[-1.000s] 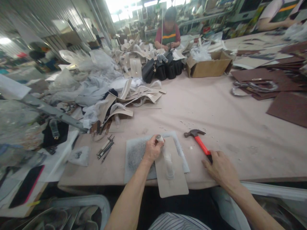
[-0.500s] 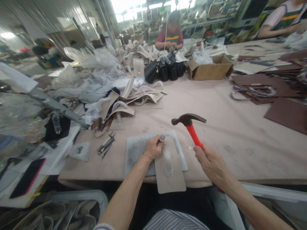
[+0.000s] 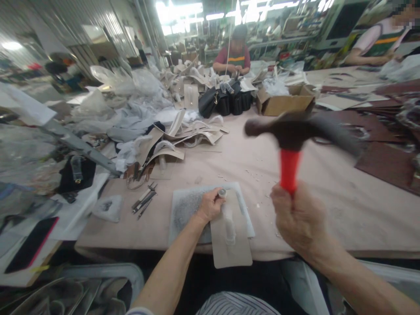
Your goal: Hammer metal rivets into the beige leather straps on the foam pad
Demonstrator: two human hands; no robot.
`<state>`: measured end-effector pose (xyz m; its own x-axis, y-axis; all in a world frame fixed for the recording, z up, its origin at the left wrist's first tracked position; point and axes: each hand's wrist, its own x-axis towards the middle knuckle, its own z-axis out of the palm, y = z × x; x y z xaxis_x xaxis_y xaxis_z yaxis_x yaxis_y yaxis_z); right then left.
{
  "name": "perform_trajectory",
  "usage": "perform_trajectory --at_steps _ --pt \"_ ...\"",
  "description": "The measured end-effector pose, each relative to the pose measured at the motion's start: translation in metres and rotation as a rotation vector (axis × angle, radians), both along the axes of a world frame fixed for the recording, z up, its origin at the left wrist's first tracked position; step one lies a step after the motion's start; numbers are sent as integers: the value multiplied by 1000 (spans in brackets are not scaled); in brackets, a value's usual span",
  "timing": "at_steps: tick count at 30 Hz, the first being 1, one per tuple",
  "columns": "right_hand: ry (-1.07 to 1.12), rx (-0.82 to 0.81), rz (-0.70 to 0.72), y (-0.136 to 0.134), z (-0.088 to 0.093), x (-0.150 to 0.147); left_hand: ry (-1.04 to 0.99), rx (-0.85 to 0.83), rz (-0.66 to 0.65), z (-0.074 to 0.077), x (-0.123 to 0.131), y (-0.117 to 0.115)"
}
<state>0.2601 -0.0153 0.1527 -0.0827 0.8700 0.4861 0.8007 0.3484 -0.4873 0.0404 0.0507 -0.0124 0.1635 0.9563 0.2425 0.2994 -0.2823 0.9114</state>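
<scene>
My left hand (image 3: 211, 204) is closed on a small round metal punch (image 3: 222, 193), held upright at the top of a beige panel (image 3: 243, 245). The panel has a plastic-wrapped strap piece on it. It lies partly on a worn grey board (image 3: 188, 210) and hangs over the table's front edge. My right hand (image 3: 300, 218) grips the red handle of a hammer (image 3: 290, 131), raised above the table to the right of the panel; its dark head is blurred.
Slim metal tools (image 3: 143, 199) and a small plastic bag (image 3: 108, 208) lie to the left. Behind are beige panels (image 3: 170, 153), black bags (image 3: 226, 98) and a cardboard box (image 3: 285, 103). Brown panels (image 3: 387, 164) lie right. Two people sit beyond the table.
My right hand has lifted the hammer up and nearer the camera, slightly to the right. My left hand and the punch have stayed on the panel.
</scene>
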Motion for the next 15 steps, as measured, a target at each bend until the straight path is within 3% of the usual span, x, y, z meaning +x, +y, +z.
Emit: perform_trajectory --at_steps 2,5,10,13,15 --pt "-224 -221 123 -2 -31 3 -1 -4 -1 0 1 0" --pt "-451 -447 166 -2 -65 16 -14 -3 -13 0 1 -1" --pt "-427 -615 56 6 -83 42 -1 4 -19 -1 0 -1" --pt "-411 -742 -48 14 -103 58 -7 1 -8 -3 0 -1" --pt "-466 -699 -112 17 -118 62 -19 -6 1 -2 -1 0"
